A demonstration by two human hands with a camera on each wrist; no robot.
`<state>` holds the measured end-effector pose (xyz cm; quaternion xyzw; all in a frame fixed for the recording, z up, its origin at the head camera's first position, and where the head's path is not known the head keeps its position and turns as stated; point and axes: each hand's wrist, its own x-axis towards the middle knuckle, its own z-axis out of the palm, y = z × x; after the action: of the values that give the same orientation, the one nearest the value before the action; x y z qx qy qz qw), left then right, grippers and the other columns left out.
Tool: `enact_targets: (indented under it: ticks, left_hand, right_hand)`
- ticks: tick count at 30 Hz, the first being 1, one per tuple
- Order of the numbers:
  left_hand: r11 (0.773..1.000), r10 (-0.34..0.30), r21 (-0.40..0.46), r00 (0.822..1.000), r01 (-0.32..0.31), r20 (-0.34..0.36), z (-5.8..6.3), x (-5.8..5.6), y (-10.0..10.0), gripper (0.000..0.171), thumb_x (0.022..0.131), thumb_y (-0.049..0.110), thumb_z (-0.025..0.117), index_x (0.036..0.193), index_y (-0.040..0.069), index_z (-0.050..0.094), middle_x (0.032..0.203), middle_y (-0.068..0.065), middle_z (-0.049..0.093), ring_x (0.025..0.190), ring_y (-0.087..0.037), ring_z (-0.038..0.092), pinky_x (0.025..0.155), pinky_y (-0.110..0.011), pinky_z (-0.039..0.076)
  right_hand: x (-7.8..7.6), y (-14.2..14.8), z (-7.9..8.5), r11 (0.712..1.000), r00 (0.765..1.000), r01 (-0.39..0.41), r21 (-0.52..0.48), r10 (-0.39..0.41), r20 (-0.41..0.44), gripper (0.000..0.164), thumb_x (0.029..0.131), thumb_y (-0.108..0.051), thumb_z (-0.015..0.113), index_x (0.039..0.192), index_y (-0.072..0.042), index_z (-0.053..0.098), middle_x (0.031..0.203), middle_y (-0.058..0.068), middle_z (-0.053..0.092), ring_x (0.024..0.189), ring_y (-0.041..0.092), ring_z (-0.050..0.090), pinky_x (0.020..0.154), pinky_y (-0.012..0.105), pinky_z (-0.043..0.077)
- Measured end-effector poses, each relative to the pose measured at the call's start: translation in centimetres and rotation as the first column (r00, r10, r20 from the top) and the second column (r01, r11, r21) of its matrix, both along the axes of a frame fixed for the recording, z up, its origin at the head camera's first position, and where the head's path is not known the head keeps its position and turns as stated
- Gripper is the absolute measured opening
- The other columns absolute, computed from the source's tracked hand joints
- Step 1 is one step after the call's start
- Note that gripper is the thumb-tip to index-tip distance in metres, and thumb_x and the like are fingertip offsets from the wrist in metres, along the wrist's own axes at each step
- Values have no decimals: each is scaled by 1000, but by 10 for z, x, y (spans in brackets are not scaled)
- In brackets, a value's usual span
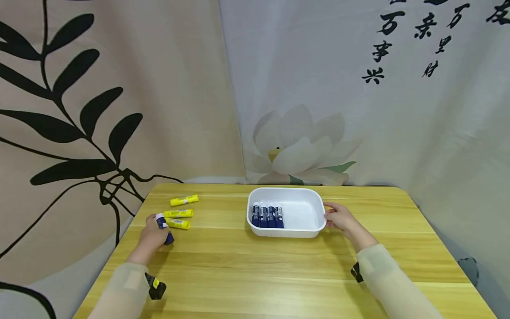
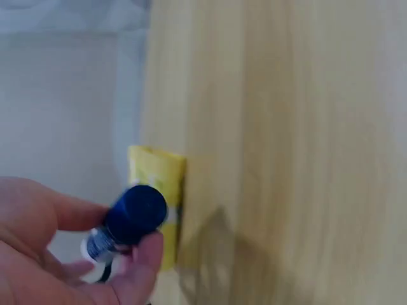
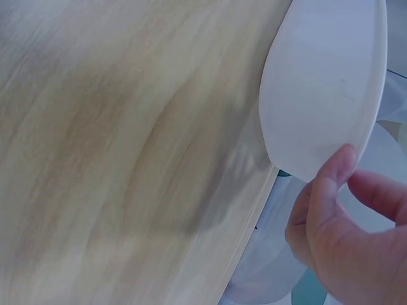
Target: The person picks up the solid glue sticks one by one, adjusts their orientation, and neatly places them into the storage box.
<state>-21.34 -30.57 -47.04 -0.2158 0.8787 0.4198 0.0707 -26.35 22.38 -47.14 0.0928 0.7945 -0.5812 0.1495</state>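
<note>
My left hand [image 1: 151, 234] grips a dark blue glue stick [image 1: 169, 239] with a white end, tilted, at the table's left side. The left wrist view shows the glue stick's blue cap [image 2: 141, 208] between thumb and fingers of the left hand [image 2: 70, 254]. Just beyond it lie three yellow glue sticks [image 1: 184, 200]. My right hand [image 1: 340, 218] pinches the right end of a white tray [image 1: 303, 232]. Up close, the right hand [image 3: 350, 222] has thumb and fingers on either side of the tray's rim [image 3: 375, 101]. Several blue glue sticks [image 1: 271, 217] stand side by side in the tray's left part.
The wooden table [image 1: 255, 274] has its left edge close to the left hand. Behind its back edge hangs a printed curtain [image 1: 191, 88] with leaves, a flower and black characters. Each wrist carries a small black device [image 1: 156, 287].
</note>
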Motion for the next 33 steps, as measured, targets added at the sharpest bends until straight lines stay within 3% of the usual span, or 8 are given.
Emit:
enact_targets:
  ticks: [3,6,11,16,22,27,31,33]
  left_hand:
    - [994,-53,91,996,59,-66,6,-3,11,71,97,11,42,150,4,-5,130,-40,35,104,-44,56,70,-37,56]
    - [975,-94,192,988,117,-121,8,-7,28,70,99,10,41,150,7,-6,129,-37,36,109,-45,53,74,-39,55]
    - [948,-136,257,968,190,-211,7,-14,57,68,99,6,42,150,9,-2,124,-34,38,104,-41,56,75,-41,55]
    - [934,-148,283,958,217,-244,6,-23,88,67,98,5,45,151,12,4,122,-32,42,101,-37,58,78,-44,55]
    - [938,-178,250,952,241,-249,10,-35,127,66,97,8,50,149,17,11,118,-27,47,99,-36,60,76,-44,55]
    - [946,-209,175,928,271,-310,14,-45,156,65,94,8,56,146,16,18,109,-24,52,89,-30,60,67,-35,54]
    - [950,-223,122,897,288,-383,16,-54,181,65,91,5,58,144,13,21,103,-21,54,81,-26,58,64,-30,52]
    - [951,-220,104,873,291,-436,15,-57,194,65,89,2,60,143,10,24,99,-21,54,78,-25,56,64,-30,51]
  right_hand:
    - [0,0,0,1000,1000,-3,3,3,0,52,94,1,47,145,1,32,103,15,48,78,17,59,79,37,54]
    - [0,-1,0,1000,1000,-6,-1,6,0,52,94,1,47,145,0,33,106,16,48,81,19,59,80,37,54]
    - [-2,-1,-1,1000,1000,-1,-5,1,4,52,94,1,48,144,-2,34,106,15,47,83,21,59,80,38,55]
    - [-2,-1,-1,1000,1000,8,-2,-8,11,52,94,0,48,144,-2,34,103,14,48,79,19,58,78,36,55]
    - [-2,1,-2,1000,1000,-5,-9,5,1,54,93,1,48,145,0,32,103,15,48,73,15,56,77,36,55]
    - [-2,1,-3,1000,1000,-11,-14,11,0,54,93,1,49,145,0,32,103,15,49,74,15,56,78,36,55]
    - [-2,1,-2,1000,1000,-10,-17,10,-2,54,93,1,49,144,0,32,102,14,49,74,15,56,78,36,55]
    - [-2,1,-3,1000,1000,-11,-17,11,-4,54,93,1,49,144,1,32,100,13,48,75,16,56,78,36,55]
